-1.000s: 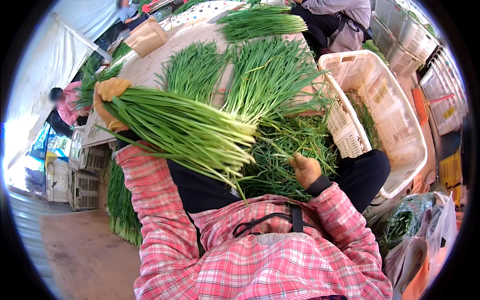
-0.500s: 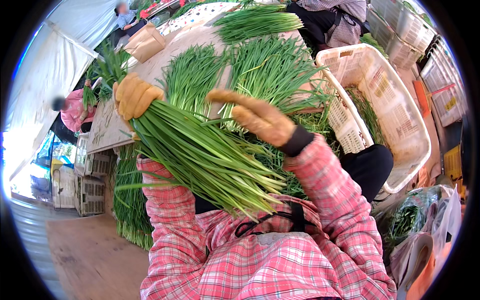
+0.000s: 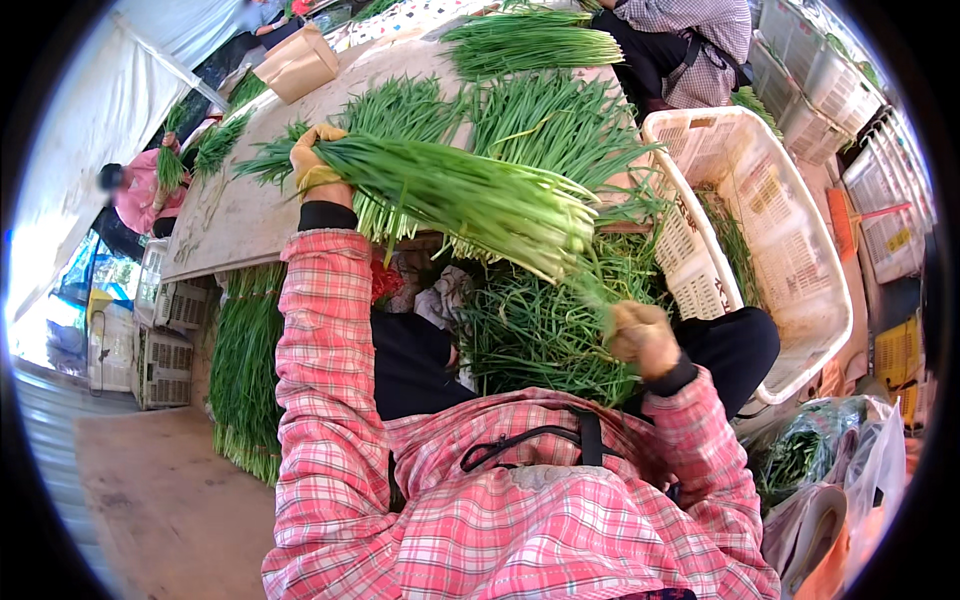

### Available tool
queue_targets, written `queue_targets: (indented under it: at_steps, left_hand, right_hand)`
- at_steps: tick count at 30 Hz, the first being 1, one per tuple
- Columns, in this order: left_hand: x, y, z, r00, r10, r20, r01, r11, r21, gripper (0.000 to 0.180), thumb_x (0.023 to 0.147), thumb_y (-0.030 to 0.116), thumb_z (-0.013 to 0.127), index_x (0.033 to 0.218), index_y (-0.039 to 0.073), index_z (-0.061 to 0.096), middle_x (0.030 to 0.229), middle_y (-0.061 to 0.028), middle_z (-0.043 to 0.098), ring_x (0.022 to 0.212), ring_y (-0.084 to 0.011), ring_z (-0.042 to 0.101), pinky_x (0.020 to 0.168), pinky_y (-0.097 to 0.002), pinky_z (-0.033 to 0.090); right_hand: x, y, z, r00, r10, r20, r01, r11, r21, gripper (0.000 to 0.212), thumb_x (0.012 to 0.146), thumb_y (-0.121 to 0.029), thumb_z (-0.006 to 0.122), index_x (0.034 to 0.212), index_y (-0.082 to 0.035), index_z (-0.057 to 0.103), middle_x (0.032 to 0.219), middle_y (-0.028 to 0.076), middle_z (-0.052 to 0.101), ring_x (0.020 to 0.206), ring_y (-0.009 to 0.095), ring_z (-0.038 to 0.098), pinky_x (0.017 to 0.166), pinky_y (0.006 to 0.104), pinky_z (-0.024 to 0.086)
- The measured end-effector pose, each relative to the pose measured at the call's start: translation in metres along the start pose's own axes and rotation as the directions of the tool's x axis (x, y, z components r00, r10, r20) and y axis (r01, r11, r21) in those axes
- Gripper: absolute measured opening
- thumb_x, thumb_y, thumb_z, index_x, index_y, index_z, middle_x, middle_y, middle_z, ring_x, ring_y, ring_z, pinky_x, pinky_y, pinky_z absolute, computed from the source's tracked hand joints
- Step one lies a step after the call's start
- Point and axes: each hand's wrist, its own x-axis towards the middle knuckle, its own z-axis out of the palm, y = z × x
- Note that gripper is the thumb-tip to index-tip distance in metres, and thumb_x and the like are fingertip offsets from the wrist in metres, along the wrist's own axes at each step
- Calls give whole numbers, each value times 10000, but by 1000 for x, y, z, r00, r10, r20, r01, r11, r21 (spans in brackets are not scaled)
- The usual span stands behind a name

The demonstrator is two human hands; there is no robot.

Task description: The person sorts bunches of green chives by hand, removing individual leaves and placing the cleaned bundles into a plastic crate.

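A thick bunch of garlic chives (image 3: 470, 195) stretches above the table's front edge, pale cut ends pointing right and leafy tips left. My gloved left hand (image 3: 318, 160) wraps round it near the leafy end. Below and right of the pale ends is my gloved right hand (image 3: 643, 338), fingers curled closed and smeared by motion. A faint green streak trails from its fingers; I cannot make out what they hold. Beneath the bunch, a heap of loose green leaves (image 3: 540, 340) lies between my knees.
More chives (image 3: 550, 130) lie in piles on the wooden table (image 3: 235, 215). A white plastic crate (image 3: 800, 270) stands at my right, with a plastic bag of greens (image 3: 810, 440) nearer. Tied chives (image 3: 245, 370) stand at left. Co-workers sit beyond the table, one holding greens (image 3: 172, 160).
The bunch has swung up and right, now lying nearly level. My right hand has moved from beside it down and right, its fingers going from stretched to curled.
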Motion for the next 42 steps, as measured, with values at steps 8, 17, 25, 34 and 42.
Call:
queue_targets:
  at_steps: [8,17,25,34,42]
  left_hand:
    - [4,-3,8,954,235,-185,-128,880,457,240,786,162,452,635,-6,532,670,-162,567,567,-266,533,548,-337,476]
    - [-16,-5,74,957,51,-287,80,900,429,281,797,259,447,660,35,550,651,-110,586,488,-252,508,463,-351,437]
    - [-17,-9,93,961,108,-254,30,874,485,242,776,155,474,643,-12,587,710,-160,631,552,-257,540,512,-376,462]
    - [-7,-42,110,986,9,169,-122,729,673,205,800,141,510,743,-41,584,710,-152,619,577,-250,578,561,-335,494]
    - [51,-18,58,994,-55,96,-75,304,950,211,814,44,532,793,81,739,982,-145,660,853,-218,612,817,-333,477]
  right_hand:
    - [9,-3,-51,939,-345,17,38,54,-998,690,738,-351,750,1260,16,489,1144,235,581,1065,347,569,873,384,469]
    - [84,6,21,782,-611,-126,300,545,-783,283,888,-247,589,1046,-12,596,762,236,625,733,406,619,643,417,483]
    - [30,-10,-13,602,-703,378,285,-253,-925,360,751,-243,706,1072,-112,610,877,119,636,677,306,615,610,405,465]
    - [91,-27,70,676,-621,397,259,-304,-917,69,803,-140,568,868,-140,591,690,72,539,630,307,557,589,429,422]
    - [26,50,-65,997,53,50,68,-439,-896,109,767,-180,605,769,-71,617,625,114,606,620,315,629,536,440,477]
